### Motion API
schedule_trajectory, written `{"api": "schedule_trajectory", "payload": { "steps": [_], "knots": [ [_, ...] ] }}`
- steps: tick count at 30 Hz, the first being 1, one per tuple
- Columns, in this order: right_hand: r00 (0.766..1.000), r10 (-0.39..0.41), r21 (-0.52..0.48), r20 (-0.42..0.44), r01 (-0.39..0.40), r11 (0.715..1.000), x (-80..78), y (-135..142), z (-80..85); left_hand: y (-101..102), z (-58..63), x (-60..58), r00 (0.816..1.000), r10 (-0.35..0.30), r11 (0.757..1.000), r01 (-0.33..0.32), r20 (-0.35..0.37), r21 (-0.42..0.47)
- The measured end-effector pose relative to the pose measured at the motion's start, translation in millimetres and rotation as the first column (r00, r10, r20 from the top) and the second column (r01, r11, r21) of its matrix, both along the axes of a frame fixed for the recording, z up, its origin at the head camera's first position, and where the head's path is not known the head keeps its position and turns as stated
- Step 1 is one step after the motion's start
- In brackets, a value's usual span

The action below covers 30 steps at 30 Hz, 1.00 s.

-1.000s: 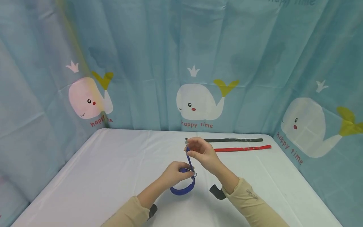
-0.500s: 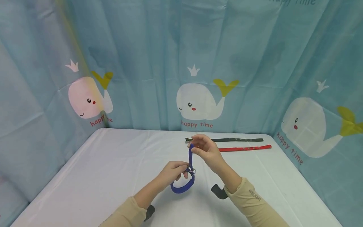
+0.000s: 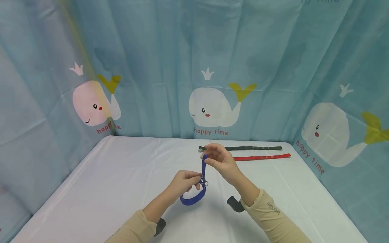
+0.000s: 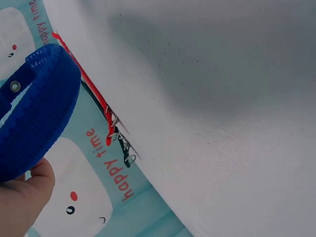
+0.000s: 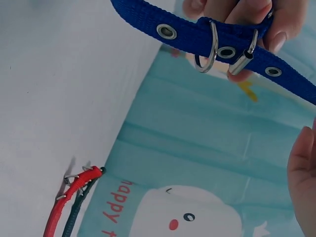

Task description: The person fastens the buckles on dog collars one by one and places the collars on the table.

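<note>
A blue webbing collar (image 3: 192, 201) with metal eyelets hangs in a loop over the table in the head view. My left hand (image 3: 183, 181) pinches it at the buckle. Above and to the right, my right hand (image 3: 221, 162) holds the strap's free end between thumb and fingers, so it stands upright. Seen from the right wrist, the strap runs through the metal buckle (image 5: 241, 63), with a D-ring (image 5: 213, 48) beside it and eyelets on both sides. The left wrist view shows the wide blue band (image 4: 47, 116) close up, hiding part of that hand.
A red collar (image 3: 261, 158) and a dark collar (image 3: 255, 148) lie side by side at the back right of the white table (image 3: 121, 175). A blue whale-print curtain (image 3: 152, 67) surrounds it. Dark curved pieces (image 3: 235, 204) sit at both wrists.
My right hand has moved slightly right, drawing the free end straighter. The left hand's fingers have shifted beside the buckle, and the loop has swung a little left.
</note>
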State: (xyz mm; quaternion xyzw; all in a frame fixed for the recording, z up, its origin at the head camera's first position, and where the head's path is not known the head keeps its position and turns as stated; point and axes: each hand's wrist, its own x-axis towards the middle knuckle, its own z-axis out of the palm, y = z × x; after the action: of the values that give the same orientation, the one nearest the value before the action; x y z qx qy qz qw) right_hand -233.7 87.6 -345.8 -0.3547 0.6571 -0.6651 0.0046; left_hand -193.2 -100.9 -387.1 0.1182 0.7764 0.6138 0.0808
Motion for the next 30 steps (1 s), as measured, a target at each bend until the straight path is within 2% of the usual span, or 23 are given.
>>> {"api": "schedule_trajectory", "payload": {
  "steps": [9, 13, 18, 25, 30],
  "knots": [
    [1.000, 0.008, -0.020, 0.006, -0.008, 1.000, -0.9, 6.9, -4.5, 0.3, -0.2, 2.4, 0.999, 0.033, 0.999, -0.033, 0.035, 0.008],
    [1.000, 0.014, -0.023, 0.013, -0.013, 1.000, 0.5, 7.8, -5.6, 0.1, 0.2, 3.0, 0.999, 0.024, 1.000, -0.025, 0.048, 0.010],
    [1.000, 0.019, 0.012, -0.023, -0.019, 1.000, 3.6, 3.8, -5.4, 0.4, -0.4, 2.2, 0.999, 0.011, 1.000, -0.011, 0.039, 0.008],
    [0.992, -0.031, 0.092, -0.122, 0.043, 0.995, 7.4, -7.0, -4.6, 2.5, -2.1, 1.3, 0.999, 0.022, 1.000, -0.022, 0.023, -0.020],
    [0.985, -0.077, 0.160, -0.153, 0.101, 0.982, 8.2, -11.1, -7.9, 0.2, -4.6, 3.0, 1.000, 0.009, 0.998, -0.007, 0.026, -0.054]
  ]
}}
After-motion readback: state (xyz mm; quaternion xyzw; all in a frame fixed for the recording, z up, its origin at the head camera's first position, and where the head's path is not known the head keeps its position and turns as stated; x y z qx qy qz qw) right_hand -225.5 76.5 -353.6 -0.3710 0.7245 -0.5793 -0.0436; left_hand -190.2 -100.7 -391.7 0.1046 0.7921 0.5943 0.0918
